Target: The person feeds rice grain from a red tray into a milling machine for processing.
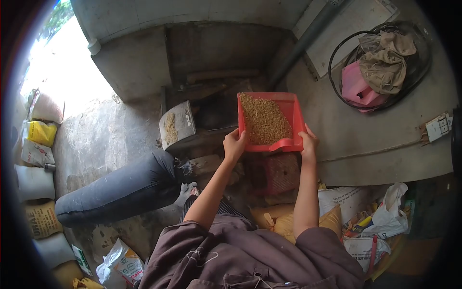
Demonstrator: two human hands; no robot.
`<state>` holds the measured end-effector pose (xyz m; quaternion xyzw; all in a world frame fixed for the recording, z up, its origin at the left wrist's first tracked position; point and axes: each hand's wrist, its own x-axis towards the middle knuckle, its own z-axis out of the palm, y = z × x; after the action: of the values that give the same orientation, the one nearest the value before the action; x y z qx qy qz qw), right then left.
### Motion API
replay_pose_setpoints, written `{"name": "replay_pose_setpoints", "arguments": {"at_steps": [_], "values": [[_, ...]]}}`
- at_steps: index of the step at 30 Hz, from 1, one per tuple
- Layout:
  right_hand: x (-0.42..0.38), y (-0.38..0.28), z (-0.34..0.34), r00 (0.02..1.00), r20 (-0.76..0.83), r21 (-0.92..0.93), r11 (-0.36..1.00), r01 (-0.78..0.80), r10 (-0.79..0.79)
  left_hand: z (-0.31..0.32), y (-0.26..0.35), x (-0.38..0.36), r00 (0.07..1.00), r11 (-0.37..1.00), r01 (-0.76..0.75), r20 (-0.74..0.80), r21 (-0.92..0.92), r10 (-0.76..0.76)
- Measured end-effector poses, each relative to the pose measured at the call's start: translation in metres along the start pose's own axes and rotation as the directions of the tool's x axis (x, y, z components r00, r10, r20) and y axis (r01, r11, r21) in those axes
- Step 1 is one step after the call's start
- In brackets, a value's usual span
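A red plastic tray (pixel 299 113), shaped somewhat like a dustpan, is held up in front of me with both hands. Small yellowish-brown grains or pellets (pixel 264 118) lie in it, heaped toward its left and near sides. My left hand (pixel 235 144) grips the near left corner, thumb over the rim. At the near right corner, my right hand (pixel 309 140) closes on the edge. Left of the tray, a pale curved piece (pixel 185 120) bears a patch of similar grains (pixel 170 129). Beneath the tray is a reddish perforated crate or stool (pixel 284 176), partly hidden.
A long dark stuffed bag (pixel 120 190) lies on the floor to the left. Several sacks (pixel 38 183) line the left wall. A black hoop with cloth (pixel 382 67) and a power socket (pixel 438 127) are at right. Plastic bags (pixel 385 216) crowd the lower right.
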<state>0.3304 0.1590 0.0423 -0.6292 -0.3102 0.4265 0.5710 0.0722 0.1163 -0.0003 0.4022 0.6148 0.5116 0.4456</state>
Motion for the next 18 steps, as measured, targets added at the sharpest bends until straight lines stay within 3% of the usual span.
{"name": "replay_pose_setpoints", "arguments": {"at_steps": [1, 8, 10, 13, 16, 18], "values": [[0.004, -0.001, -0.001, 1.000, 0.011, -0.042, 0.999, -0.003, 0.003, 0.001, 0.000, 0.003, 0.996, 0.996, 0.088, 0.010, -0.018, -0.088], [-0.003, -0.007, 0.014, 0.999, -0.008, -0.063, 0.997, -0.045, 0.045, 0.007, -0.019, 0.014, 0.998, 0.999, 0.041, -0.047, -0.034, -0.043], [-0.002, -0.004, 0.017, 0.999, -0.003, -0.038, 0.998, -0.041, 0.041, 0.002, -0.010, 0.011, 0.990, 0.989, 0.137, 0.032, 0.052, -0.139], [0.002, -0.001, 0.015, 0.999, -0.019, -0.028, 0.999, -0.037, 0.036, 0.001, -0.001, 0.008, 0.993, 0.992, 0.118, 0.023, -0.035, -0.117], [0.002, -0.003, 0.016, 0.999, -0.026, -0.032, 0.998, -0.047, 0.046, 0.006, -0.006, 0.011, 0.999, 1.000, 0.006, -0.045, 0.012, -0.006], [0.001, -0.003, 0.014, 0.998, -0.027, -0.022, 0.999, -0.050, 0.049, 0.005, -0.001, 0.011, 0.999, 1.000, 0.021, -0.038, -0.012, -0.021]]}}
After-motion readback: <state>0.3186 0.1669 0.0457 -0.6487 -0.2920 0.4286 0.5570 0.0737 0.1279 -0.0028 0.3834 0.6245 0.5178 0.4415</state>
